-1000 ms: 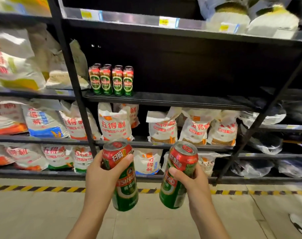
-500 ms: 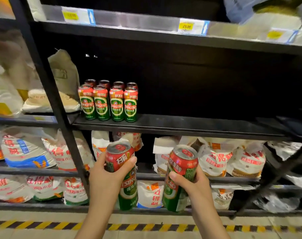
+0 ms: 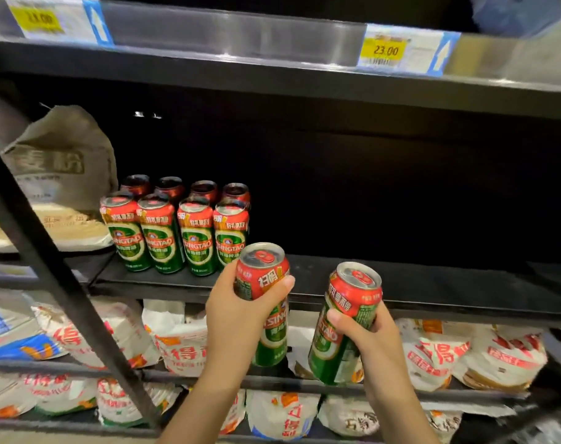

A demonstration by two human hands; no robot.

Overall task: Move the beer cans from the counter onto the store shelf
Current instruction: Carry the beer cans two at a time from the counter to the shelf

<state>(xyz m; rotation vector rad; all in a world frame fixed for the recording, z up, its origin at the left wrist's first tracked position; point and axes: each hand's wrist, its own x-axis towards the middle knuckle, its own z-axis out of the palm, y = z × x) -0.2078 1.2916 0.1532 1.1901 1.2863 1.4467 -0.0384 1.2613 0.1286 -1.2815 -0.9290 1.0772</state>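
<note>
My left hand (image 3: 237, 318) grips a red and green beer can (image 3: 266, 283) upright, its top level with the black store shelf (image 3: 401, 283). My right hand (image 3: 369, 341) holds a second beer can (image 3: 349, 315), tilted slightly, lower and to the right. On the shelf's left part stand several matching cans (image 3: 176, 232) in two rows. The can in my left hand is just right of that group and in front of the shelf edge. The rest of the shelf to the right is dark and bare.
A slanted black frame post (image 3: 58, 293) crosses the left side. A paper flour sack (image 3: 61, 161) stands left of the cans. White flour bags (image 3: 465, 357) fill the shelves below. The shelf above carries price tags (image 3: 401, 49).
I have come closer to the shelf, which now fills the view. Both hands have risen with their cans towards the shelf edge, beside the standing cans.
</note>
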